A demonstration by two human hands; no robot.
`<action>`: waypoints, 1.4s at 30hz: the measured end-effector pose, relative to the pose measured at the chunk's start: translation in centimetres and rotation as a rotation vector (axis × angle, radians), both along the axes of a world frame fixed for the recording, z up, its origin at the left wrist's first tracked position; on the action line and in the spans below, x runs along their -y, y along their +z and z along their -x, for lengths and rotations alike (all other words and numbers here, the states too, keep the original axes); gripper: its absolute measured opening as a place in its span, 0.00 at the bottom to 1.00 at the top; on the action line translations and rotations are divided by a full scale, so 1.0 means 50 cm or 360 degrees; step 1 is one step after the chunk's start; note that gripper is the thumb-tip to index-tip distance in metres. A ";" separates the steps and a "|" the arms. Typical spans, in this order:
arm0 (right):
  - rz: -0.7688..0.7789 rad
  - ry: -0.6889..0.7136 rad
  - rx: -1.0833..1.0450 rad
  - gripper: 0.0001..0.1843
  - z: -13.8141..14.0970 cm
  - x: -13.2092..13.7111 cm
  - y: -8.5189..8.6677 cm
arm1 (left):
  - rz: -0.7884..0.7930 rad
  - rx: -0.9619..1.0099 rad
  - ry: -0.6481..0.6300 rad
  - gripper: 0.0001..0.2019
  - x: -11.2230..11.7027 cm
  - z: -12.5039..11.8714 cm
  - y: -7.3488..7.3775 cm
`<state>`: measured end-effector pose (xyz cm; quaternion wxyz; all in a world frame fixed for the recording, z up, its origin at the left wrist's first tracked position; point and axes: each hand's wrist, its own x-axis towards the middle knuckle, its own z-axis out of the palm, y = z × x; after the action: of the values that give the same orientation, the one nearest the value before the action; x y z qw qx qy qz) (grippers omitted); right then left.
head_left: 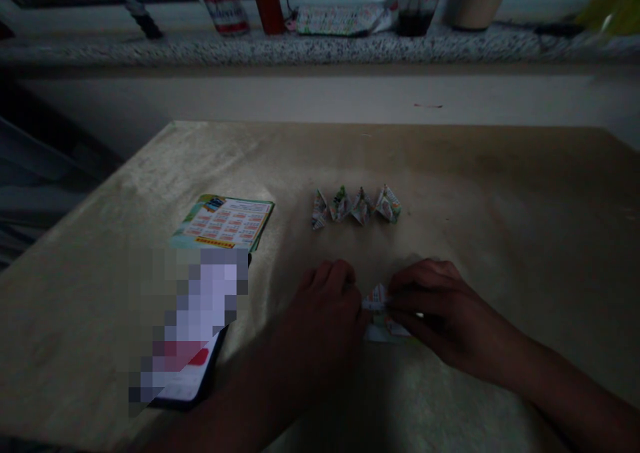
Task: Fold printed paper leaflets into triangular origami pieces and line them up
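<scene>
A pale worktop (490, 193) spreads beneath the left hand (325, 306), its fingers curled, and the right hand (445, 306). Left of them lies a phone (193, 333), just beside a stack of printed sheets (227, 220). Between the hands, the right fingers pinch a partly folded paper (376, 300); whether the left fingers grip it, I cannot tell. Beyond, four small folded papers (361, 208) form a row.

The hands (325, 316) (450, 310) touch a folded paper (375, 300) on the table (500, 206).
</scene>
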<state>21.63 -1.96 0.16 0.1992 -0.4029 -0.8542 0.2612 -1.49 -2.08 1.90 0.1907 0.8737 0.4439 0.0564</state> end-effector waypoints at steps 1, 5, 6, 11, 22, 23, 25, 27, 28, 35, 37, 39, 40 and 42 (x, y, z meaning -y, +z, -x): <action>0.0000 -0.0006 -0.0008 0.12 0.001 0.000 -0.002 | -0.0019 -0.0026 -0.0006 0.08 0.001 -0.001 -0.001; -0.0017 -0.0010 -0.0015 0.13 0.000 0.000 -0.007 | -0.0092 -0.0098 -0.0023 0.08 0.004 -0.007 -0.004; -0.0020 -0.0011 -0.0013 0.13 0.000 0.000 -0.008 | -0.0098 -0.0109 -0.0015 0.08 0.005 -0.008 -0.004; -0.0045 -0.0090 -0.0019 0.04 0.005 0.004 -0.012 | -0.0138 -0.0140 -0.0003 0.10 0.007 -0.013 -0.007; -0.0099 -0.0210 -0.0049 0.03 0.018 0.008 -0.025 | -0.0101 -0.0163 0.0013 0.12 0.004 -0.016 -0.005; -0.0098 -0.0220 -0.0048 0.03 0.019 0.008 -0.025 | -0.0092 -0.0156 0.0017 0.12 0.004 -0.015 -0.005; -0.0096 -0.0241 -0.0060 0.02 0.020 0.009 -0.024 | -0.0076 -0.0118 0.0038 0.11 0.004 -0.015 -0.004; -0.0089 -0.0242 -0.0073 0.02 0.022 0.009 -0.025 | -0.0056 -0.0083 0.0072 0.10 0.005 -0.015 -0.005; -0.0086 -0.0238 -0.0075 0.02 0.022 0.009 -0.025 | -0.0043 -0.0075 0.0087 0.11 0.005 -0.015 -0.005; -0.0111 -0.0252 -0.0073 0.05 0.020 0.008 -0.028 | -0.0010 -0.0109 0.0192 0.14 0.002 -0.023 0.001; -0.0099 -0.0237 -0.0075 0.07 0.020 0.007 -0.025 | 0.0003 -0.0120 0.0216 0.13 0.000 -0.022 0.005; -0.0088 -0.0226 -0.0072 0.07 0.018 0.006 -0.023 | 0.0019 -0.0139 0.0230 0.12 -0.004 -0.018 0.009; -0.0082 -0.0220 -0.0066 0.07 0.017 0.005 -0.021 | 0.0035 -0.0145 0.0228 0.12 -0.006 -0.015 0.011; -0.0072 -0.0199 -0.0054 0.07 0.013 0.004 -0.020 | 0.0076 -0.0149 0.0219 0.10 -0.011 -0.008 0.015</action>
<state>20.99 -2.14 -0.81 0.2386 -0.4463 -0.8296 0.2358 -1.07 -1.53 2.66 0.1863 0.8381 0.5124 0.0180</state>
